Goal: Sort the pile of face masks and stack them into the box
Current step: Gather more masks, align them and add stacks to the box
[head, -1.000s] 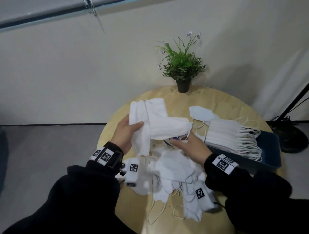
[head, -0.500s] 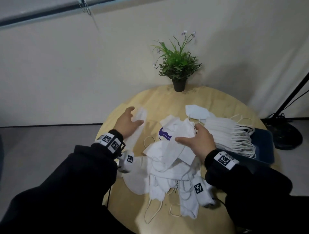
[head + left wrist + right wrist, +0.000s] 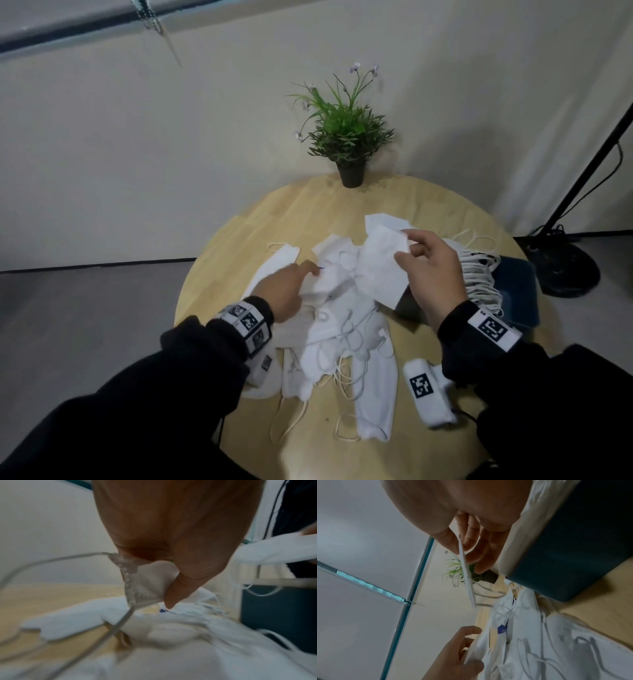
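A loose pile of white face masks [image 3: 346, 329] with tangled ear loops lies in the middle of the round wooden table [image 3: 239, 240]. My right hand [image 3: 431, 270] pinches one white mask [image 3: 380, 267] by its edge and holds it lifted above the pile; the right wrist view shows that mask [image 3: 465, 572] edge-on between thumb and fingers. My left hand [image 3: 287, 287] pinches the corner of another mask [image 3: 145, 585] at the pile's left side. A dark blue box [image 3: 517, 291] at the right holds a neat stack of masks [image 3: 476, 274].
A potted green plant [image 3: 342, 137] stands at the table's far edge. One flat mask [image 3: 274, 263] lies apart to the left of the pile. A black stand base [image 3: 568, 274] sits on the floor to the right.
My right hand has lifted one mask out of the pile and raised it. My left hand has left the flat mask on the left and moved right onto the pile, taking a mask corner.
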